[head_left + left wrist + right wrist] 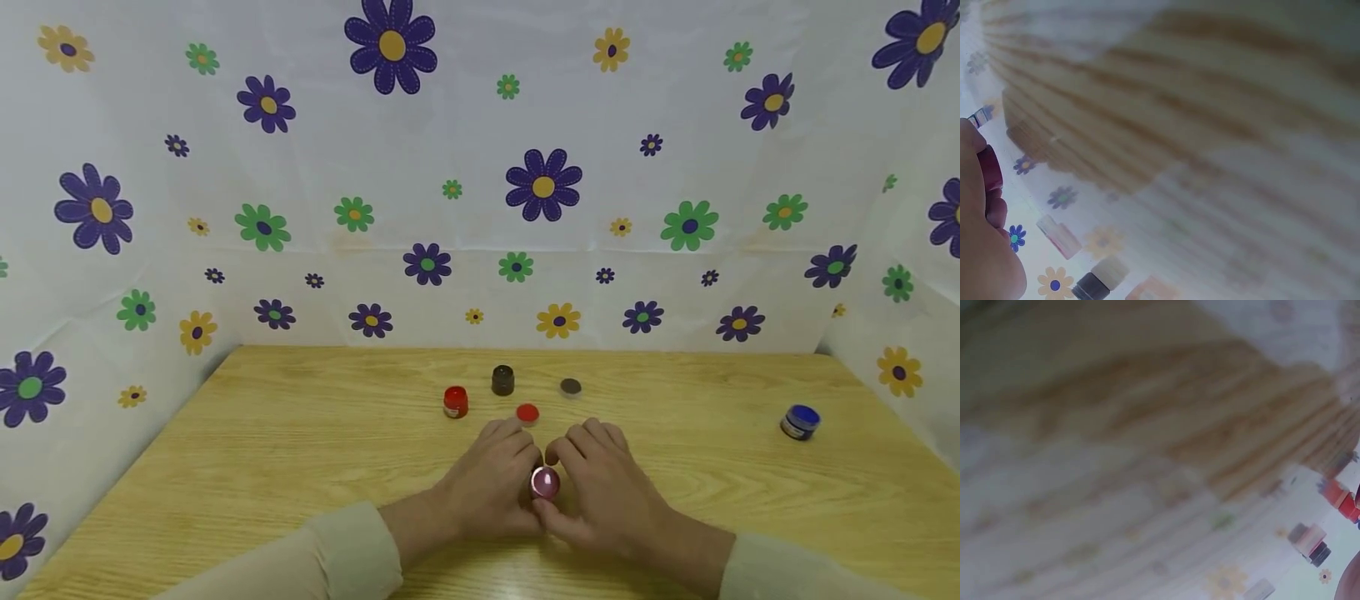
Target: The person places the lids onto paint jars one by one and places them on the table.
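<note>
In the head view a small paint jar [545, 483] with a shiny pinkish-purple top sits between my two hands, low over the table. My left hand [487, 483] grips it from the left, fingers curled round its side. From the right, my right hand [611, 492] pinches it at the rim between thumb and bent fingers. The left wrist view shows a maroon part of the jar [991, 170] against the left hand [985, 237]. Only a sliver of the right hand [1350, 581] enters the right wrist view.
Beyond the hands stand an uncovered red paint jar [455, 402] and a black paint jar [503, 380]. A red lid [527, 413] and a dark lid [571, 387] lie nearby. At the far right is a blue paint jar [800, 422]. A flowered cloth [450, 300] borders the wooden table [300, 450].
</note>
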The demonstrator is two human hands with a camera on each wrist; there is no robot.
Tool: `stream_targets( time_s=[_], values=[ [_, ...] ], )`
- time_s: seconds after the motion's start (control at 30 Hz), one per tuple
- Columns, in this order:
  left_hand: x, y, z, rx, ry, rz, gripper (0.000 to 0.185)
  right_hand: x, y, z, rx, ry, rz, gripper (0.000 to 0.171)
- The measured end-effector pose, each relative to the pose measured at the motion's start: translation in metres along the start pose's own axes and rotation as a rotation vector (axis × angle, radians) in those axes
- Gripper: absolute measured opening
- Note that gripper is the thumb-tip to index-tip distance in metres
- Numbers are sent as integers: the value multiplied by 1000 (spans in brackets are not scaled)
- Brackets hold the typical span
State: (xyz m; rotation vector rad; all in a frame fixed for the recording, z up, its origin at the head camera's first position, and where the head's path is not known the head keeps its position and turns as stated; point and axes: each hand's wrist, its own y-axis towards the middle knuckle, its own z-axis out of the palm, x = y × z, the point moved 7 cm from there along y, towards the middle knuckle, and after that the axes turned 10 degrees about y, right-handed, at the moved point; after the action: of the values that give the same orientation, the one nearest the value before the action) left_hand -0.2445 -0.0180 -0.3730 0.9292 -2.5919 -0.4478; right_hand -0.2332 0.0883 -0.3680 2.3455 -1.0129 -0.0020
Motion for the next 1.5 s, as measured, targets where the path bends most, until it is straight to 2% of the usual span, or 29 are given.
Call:
stream_targets(
  time_s=[0.13,0.47,0.77,0.97,1.23,1.5],
  values=[
    [0,0,0,-5,-18,-12,37,2,-1,0,-17,14,-42,28],
    [-2,1,-1,-6,-10,-5,33,3,-2,0,-27,-8,-42,23],
    [-4,1,0,6,7,9,40,1,-1,1,2,-13,-8,26],
    [-5,1,-1,-6,15,22,41,2,0,1,-24,-22,-27,30],
    [-6,1,-4,-40,18,38,34,3,-1,0,-68,-34,-58,37],
    [-7,1,-5,-43,38,45,32,4,0,-1,-80,-38,-73,41]
  ],
)
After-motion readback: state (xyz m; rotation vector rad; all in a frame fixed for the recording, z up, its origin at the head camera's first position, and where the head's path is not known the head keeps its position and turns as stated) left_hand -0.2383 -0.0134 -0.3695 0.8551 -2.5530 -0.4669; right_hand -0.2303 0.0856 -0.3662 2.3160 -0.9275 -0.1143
